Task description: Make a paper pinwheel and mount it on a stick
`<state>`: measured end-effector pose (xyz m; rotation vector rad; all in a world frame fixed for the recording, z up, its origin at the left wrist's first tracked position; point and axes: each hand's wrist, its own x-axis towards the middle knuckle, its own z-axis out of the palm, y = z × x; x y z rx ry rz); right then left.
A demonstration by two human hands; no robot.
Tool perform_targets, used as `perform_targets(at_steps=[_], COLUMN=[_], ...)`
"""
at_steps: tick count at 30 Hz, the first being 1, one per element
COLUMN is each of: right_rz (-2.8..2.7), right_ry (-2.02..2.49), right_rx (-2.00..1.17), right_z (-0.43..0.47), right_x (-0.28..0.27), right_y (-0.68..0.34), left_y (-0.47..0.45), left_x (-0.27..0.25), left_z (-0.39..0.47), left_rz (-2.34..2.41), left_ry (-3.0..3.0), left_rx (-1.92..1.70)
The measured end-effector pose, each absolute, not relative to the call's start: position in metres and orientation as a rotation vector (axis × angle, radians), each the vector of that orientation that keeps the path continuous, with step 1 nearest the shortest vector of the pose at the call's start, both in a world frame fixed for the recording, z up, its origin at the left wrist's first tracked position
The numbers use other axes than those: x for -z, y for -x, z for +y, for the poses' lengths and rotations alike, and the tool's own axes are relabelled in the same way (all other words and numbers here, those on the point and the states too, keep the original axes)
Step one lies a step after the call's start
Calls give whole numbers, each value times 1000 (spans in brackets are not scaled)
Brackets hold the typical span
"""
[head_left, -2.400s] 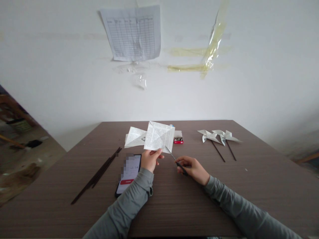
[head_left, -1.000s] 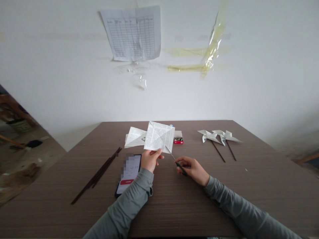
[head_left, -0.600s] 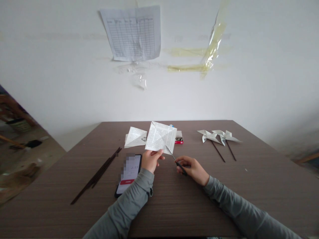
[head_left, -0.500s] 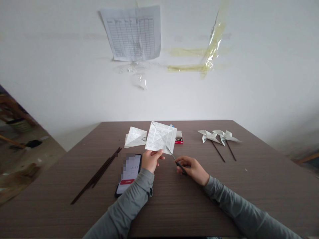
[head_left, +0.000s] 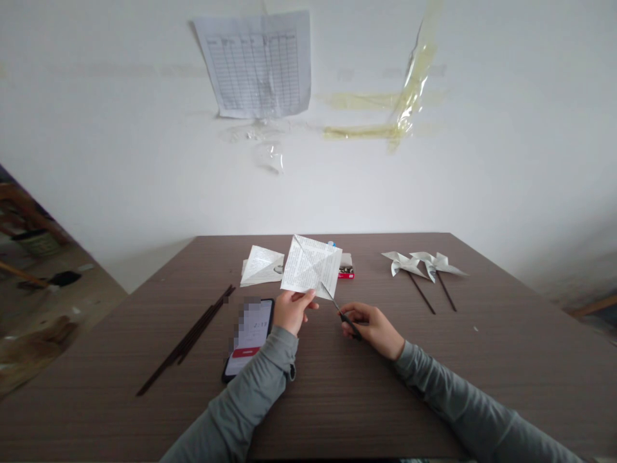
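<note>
A square of printed paper [head_left: 311, 265], creased along its diagonals, is pinched at its lower edge by my left hand [head_left: 292, 310]. My right hand [head_left: 373, 326] grips a pair of scissors [head_left: 351, 323] by the dark handles. The blades reach in at the paper's lower right corner, along a diagonal crease. Behind the held square, to its left, more folded paper squares [head_left: 261, 265] lie on the table. A red box [head_left: 346, 274] of small metal pieces is partly hidden behind the paper.
Two paper pinwheels [head_left: 401, 264] on dark sticks lie at the right of the brown table [head_left: 506, 360]. Several dark sticks [head_left: 193, 334] and a phone [head_left: 250, 334] lie on the left. A printed sheet [head_left: 255, 64] is taped to the wall.
</note>
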<state>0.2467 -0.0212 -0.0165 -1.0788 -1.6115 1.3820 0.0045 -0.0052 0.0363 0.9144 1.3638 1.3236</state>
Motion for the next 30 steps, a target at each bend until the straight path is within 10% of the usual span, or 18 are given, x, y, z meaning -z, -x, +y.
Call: perform_targets(at_steps=[30], right_rz=[-1573], right_ry=[1069], right_rx=[-1377], right_z=[-25], right_x=[7], right_y=[-244], left_y=[-3], left_x=[-27], left_z=[-3], left_rz=[1312], left_ry=[-968], left_rx=[-1286])
